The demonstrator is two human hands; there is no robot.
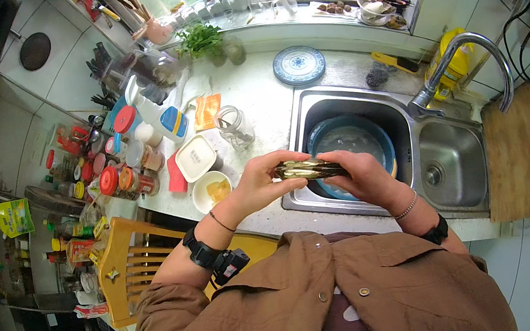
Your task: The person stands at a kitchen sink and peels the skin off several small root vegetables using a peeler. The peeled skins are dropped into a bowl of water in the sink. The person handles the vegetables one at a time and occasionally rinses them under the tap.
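A bundle of slim, shiny pieces (311, 168), pale gold and dark, lies level between my two hands; it looks like cutlery, though the kind is unclear. My left hand (267, 178) grips its left end, thumb below and fingers above. At the other end, my right hand (367, 172) closes around the dark part. Below them a blue plastic basin (382, 134) with cloudy, sudsy water stands in the larger bowl of the steel sink (352, 89). My hands partly hide the basin's left and lower parts.
A glass jar (238, 128) holding utensils, a lidded tub (196, 158) and a white bowl (198, 202) stand left on the counter. The faucet (454, 49) arches above the right bowl. A wooden board (522, 161) leans at right; a yellow chair (115, 272) is at lower left.
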